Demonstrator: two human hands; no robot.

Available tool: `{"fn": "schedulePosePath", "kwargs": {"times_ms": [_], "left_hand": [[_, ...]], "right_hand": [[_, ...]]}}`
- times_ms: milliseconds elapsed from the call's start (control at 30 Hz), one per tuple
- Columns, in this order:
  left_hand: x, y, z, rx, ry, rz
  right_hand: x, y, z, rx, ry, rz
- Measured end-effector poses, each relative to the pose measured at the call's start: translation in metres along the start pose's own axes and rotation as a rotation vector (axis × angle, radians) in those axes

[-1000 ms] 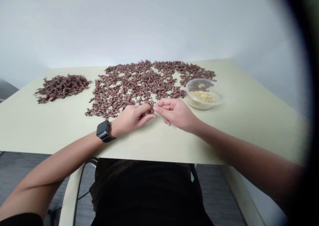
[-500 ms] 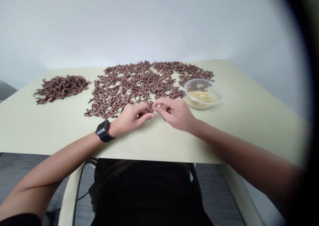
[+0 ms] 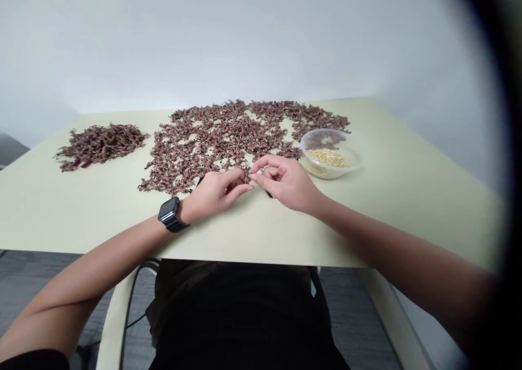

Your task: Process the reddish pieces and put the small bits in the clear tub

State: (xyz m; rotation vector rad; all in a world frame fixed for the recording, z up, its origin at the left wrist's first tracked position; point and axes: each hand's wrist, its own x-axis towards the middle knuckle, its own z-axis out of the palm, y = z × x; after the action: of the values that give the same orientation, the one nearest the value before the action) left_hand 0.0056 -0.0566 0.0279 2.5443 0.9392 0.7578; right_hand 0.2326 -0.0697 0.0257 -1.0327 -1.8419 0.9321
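My left hand (image 3: 216, 194), with a dark watch (image 3: 169, 212) on its wrist, is closed in a pinch at the near edge of a wide spread of small reddish-brown pieces (image 3: 220, 136). My right hand (image 3: 289, 182) meets it fingertip to fingertip, thumb and index finger pinched together. Whatever lies between the fingertips is too small to name. Just behind my right hand stands a clear round plastic tub (image 3: 314, 171) holding many tiny gold-coloured bits (image 3: 328, 158). A dark object (image 3: 268, 194) shows partly from under my right hand, mostly hidden.
To the left sits a separate heap of similar brown pieces (image 3: 106, 144), with something dark red (image 3: 86, 163) at its near side. The pale yellow table (image 3: 101, 217) reaches back to a white wall (image 3: 244, 43). Its front edge runs just before my lap.
My right hand's index finger has lifted and its thumb shifted slightly, and more of the dark object beneath shows. My left hand stays nearly still, its wrist turned a little.
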Motion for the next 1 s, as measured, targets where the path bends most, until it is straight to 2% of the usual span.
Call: {"fn": "schedulePosePath", "kwargs": {"times_ms": [167, 367, 433, 567, 633, 700, 867, 1000], "left_hand": [[0.002, 0.004, -0.002, -0.034, -0.009, -0.022], [0.0, 0.002, -0.002, -0.036, -0.035, -0.028], [-0.001, 0.0, -0.001, -0.012, -0.033, -0.008], [0.0, 0.002, -0.001, -0.027, -0.028, -0.005], [0.001, 0.006, -0.002, -0.111, -0.036, -0.054], [0.003, 0.008, -0.003, -0.256, -0.061, -0.129], [0.006, 0.004, -0.004, -0.722, -0.198, -0.258], [0.007, -0.002, -0.002, -0.96, -0.321, -0.307]], "right_hand": [[0.0, 0.005, 0.0, -0.238, 0.039, -0.225], [-0.001, 0.005, -0.001, -0.284, -0.003, -0.289], [-0.002, 0.004, 0.001, -0.224, -0.012, -0.235], [0.0, 0.006, 0.003, 0.118, -0.059, 0.083], [0.002, 0.01, 0.003, 0.281, -0.048, 0.191], [0.004, 0.012, 0.002, 0.351, -0.009, 0.212], [0.007, 0.007, -0.001, 0.301, -0.039, 0.108], [0.006, 0.003, 0.001, 0.235, -0.046, 0.051]]}}
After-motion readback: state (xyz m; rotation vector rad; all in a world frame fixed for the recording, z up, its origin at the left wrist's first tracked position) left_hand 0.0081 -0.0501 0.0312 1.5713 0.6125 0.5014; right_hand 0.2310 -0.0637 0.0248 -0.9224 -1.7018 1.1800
